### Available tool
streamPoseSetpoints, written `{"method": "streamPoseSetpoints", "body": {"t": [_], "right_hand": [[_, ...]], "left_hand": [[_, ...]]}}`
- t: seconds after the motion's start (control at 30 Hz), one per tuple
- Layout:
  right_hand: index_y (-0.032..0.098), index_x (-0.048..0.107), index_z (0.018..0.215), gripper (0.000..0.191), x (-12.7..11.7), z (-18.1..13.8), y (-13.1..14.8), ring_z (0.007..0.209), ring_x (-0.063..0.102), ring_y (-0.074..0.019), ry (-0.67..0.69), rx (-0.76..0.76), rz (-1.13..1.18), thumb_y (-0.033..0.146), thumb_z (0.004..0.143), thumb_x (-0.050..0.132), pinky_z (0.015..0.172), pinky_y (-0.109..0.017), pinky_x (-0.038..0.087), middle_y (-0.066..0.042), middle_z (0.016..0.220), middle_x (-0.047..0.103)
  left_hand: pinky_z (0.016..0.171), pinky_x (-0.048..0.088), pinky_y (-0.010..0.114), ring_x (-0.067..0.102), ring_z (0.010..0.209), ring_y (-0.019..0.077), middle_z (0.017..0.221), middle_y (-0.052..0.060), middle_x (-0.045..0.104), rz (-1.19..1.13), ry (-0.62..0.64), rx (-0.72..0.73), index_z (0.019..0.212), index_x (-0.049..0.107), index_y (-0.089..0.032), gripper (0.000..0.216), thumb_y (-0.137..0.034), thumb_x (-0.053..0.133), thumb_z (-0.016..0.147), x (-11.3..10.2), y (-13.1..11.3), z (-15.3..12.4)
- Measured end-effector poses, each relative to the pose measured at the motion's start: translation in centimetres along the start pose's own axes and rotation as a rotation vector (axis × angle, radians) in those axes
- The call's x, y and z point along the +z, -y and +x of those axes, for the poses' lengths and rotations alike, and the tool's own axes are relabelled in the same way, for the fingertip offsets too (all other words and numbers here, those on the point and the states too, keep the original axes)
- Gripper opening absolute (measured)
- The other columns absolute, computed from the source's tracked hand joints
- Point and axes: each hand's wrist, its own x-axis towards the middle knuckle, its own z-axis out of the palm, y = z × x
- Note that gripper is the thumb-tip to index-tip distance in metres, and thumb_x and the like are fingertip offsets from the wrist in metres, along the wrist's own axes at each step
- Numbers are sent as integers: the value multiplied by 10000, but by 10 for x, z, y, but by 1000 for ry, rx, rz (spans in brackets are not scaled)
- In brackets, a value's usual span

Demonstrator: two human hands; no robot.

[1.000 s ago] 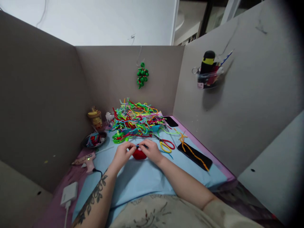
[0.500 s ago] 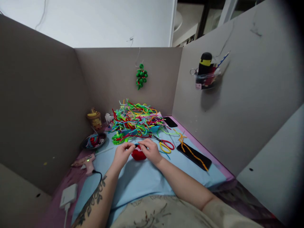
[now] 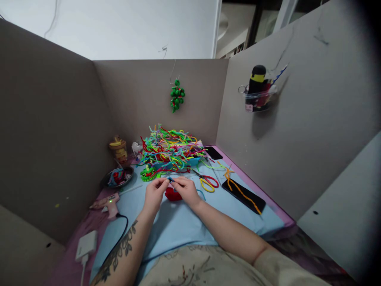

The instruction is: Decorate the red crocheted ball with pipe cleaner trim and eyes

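Observation:
Both hands meet over the middle of the blue cloth [image 3: 166,234]. My left hand [image 3: 156,192] is closed in a pinch on a short bit of dark blue yarn [image 3: 170,180]. Opposite it, my right hand [image 3: 187,191] pinches the same yarn, its fingertips almost touching the left ones. Just below the fingers is a rounded red piece [image 3: 173,194], partly covered by the right hand; whether the yarn is joined to it I cannot tell. A thin blue strand [image 3: 201,194] shows beside my right hand.
A heap of colourful yarn [image 3: 172,147] fills a blue tray behind the hands. Scissors [image 3: 208,182] and a black phone-like slab [image 3: 244,196] with orange yarn lie right. At left are a green figure [image 3: 148,173], a dark bowl [image 3: 117,176] and a pink glue gun [image 3: 109,203].
Both hands have shifted slightly, and the fingers have regripped the blue yarn a little higher. My right hand has tilted, and less of the red piece shows.

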Motion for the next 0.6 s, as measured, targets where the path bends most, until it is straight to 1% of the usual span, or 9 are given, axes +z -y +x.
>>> {"method": "streamPoseSetpoints", "body": {"t": [0.07,0.17,0.27,0.37,0.47,0.6], "right_hand": [[203,733,840,146,3,0,1,769,616,-170,8,55,45,260,787,610,744,-294,476,-43,793,701],[184,716,761,154,6,-1,3,685,613,-162,13,144,132,296,776,612,664,-278,485,-29,716,692],[170,688,749,153,9,-2,1,654,614,-159,-5,197,201,306,758,620,637,-273,495,-30,706,686],[170,658,840,159,10,-3,-1,669,618,-153,-46,171,216,293,745,624,632,-262,504,-29,739,678],[184,626,958,224,9,-4,-2,648,608,-134,-65,123,161,260,748,611,609,-239,503,-8,728,659],[187,637,981,224,7,-5,-1,680,617,-137,-65,97,97,229,766,585,646,-251,513,-26,792,672]], "left_hand": [[485,337,194,449,503,78,605,-7,599,-48,-5,-24,737,664,-135,272,-381,701,626,3,-2,-1],[469,318,188,427,481,68,561,-22,578,-105,6,-62,709,667,-134,271,-372,723,592,6,-5,-2],[452,295,182,423,473,63,548,-29,562,-131,20,-106,699,663,-133,279,-377,730,583,7,-6,-4],[441,284,178,431,470,65,554,-28,555,-142,29,-151,708,653,-134,296,-391,728,582,8,-8,-5],[447,296,177,448,476,65,575,-26,564,-165,40,-199,709,642,-137,301,-392,730,575,8,-10,-6],[462,322,179,491,510,74,628,-14,596,-200,72,-273,721,632,-139,307,-384,735,567,8,-13,-7]]}}
